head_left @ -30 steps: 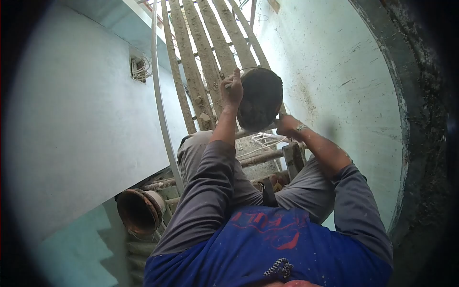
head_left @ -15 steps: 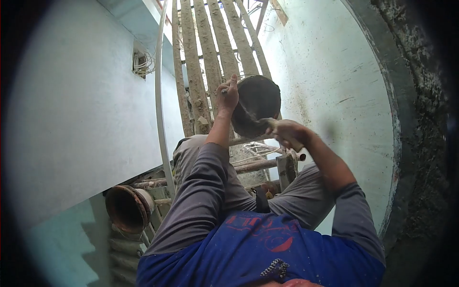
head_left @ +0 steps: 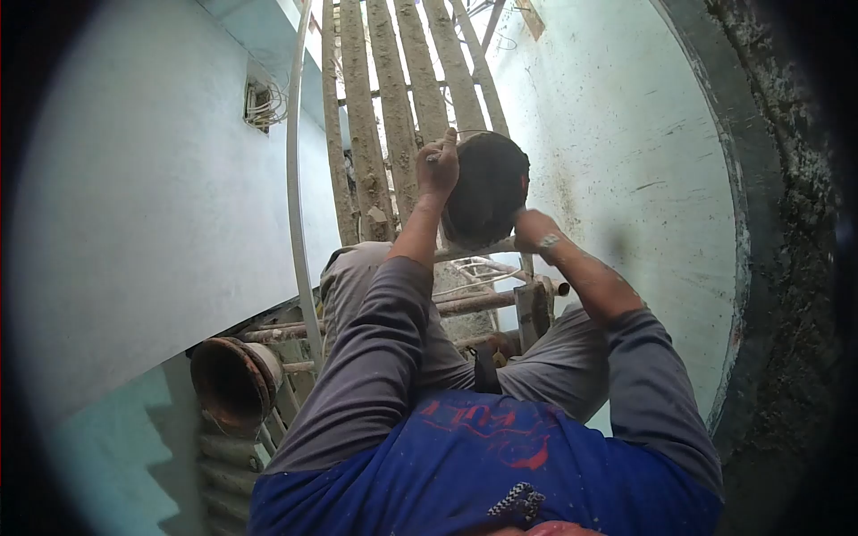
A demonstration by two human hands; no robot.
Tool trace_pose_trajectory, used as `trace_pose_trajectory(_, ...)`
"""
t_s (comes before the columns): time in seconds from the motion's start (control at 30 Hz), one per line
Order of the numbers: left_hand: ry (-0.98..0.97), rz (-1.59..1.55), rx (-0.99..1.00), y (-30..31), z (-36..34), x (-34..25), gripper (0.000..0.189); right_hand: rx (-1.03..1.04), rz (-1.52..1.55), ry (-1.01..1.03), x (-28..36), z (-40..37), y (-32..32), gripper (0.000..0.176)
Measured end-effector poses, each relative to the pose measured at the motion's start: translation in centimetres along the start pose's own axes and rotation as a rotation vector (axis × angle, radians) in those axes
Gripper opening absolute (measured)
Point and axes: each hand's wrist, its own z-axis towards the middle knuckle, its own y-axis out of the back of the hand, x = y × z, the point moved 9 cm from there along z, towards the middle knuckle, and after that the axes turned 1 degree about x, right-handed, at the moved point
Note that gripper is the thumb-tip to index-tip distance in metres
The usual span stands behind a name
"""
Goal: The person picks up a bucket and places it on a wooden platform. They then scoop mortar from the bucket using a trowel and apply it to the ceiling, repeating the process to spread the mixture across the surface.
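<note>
A dark, dirt-coated bucket [head_left: 487, 189] is tilted so that its open mouth faces me, above the near end of the poles. My left hand [head_left: 436, 168] is closed on its left rim, thumb pointing up. At the lower right rim is my right hand [head_left: 536, 230], closed and slightly blurred by motion. The pale-handled tool seen in it half a second ago is hidden now, its end apparently inside the bucket. Between my legs, rusty pipes [head_left: 478, 304] run below the bucket.
Dirt-crusted poles [head_left: 362, 134] stretch away ahead with gaps between them. A second bucket [head_left: 234, 382] hangs or stands low at left, by the stairs [head_left: 228, 473]. An upright metal bar [head_left: 295, 161] rises at left. Walls flank both sides, with a wire-filled box [head_left: 259, 104] at left.
The bucket and my left hand have shifted slightly up and right. My right hand has turned at the rim, and the tool's handle has gone out of sight.
</note>
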Motion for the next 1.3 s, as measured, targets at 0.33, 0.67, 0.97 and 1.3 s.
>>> trace_pose_trajectory(0.33,-0.010,0.048,-0.009,1.0,-0.5,-1.0,0.048,0.205,0.928,0.258,4.0,-3.8,-1.7,0.023)
trace_pose_trajectory(0.67,0.027,0.053,0.051,1.2,-0.2,-0.7,0.049,0.693,1.954,0.379,5.0,-9.1,1.2,0.028)
trace_pose_trajectory(0.97,-0.020,0.188,-0.039,1.4,0.0,-1.0,0.047,-0.391,-0.059,0.193,1.4,-7.1,4.9,0.018)
trace_pose_trajectory(1.3,0.066,0.208,0.013,1.5,-0.3,-0.4,0.050,-0.524,-0.325,-0.023,-1.2,-9.9,9.6,0.017)
